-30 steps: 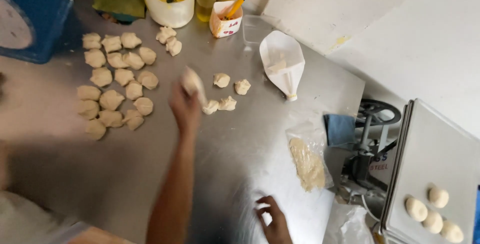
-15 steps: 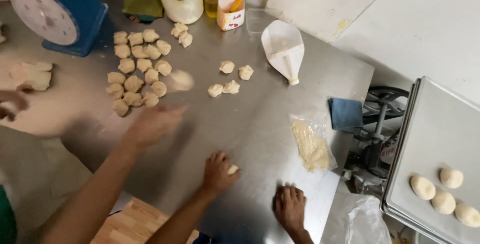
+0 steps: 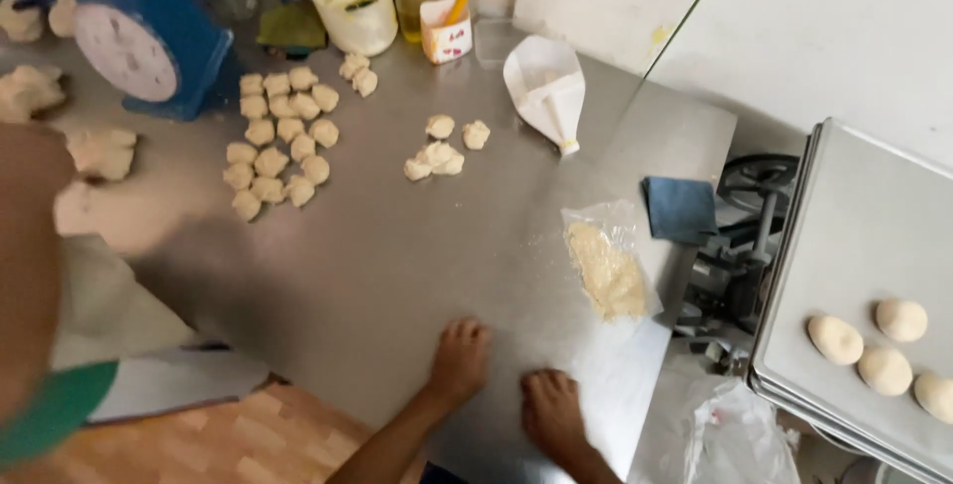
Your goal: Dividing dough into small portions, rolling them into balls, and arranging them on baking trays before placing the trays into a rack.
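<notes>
Single head camera looking steeply down over steel table (image 3: 397,276), tilted slightly, table edges running diagonally across frame. View sitting fairly high, taking in whole tabletop. Own left hand (image 3: 459,358) and right hand (image 3: 552,411) showing at bottom edge, nearest lens. Blue scale (image 3: 149,42) and containers lying at far top. Tray (image 3: 874,246) entering at right. No second view sharing scene.

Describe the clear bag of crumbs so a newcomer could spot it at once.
On the steel table, look toward its right edge, just left of the folded blue cloth. The clear bag of crumbs lies flat there, the only see-through packet, filled with pale yellow crumbs rather than dough.
</notes>
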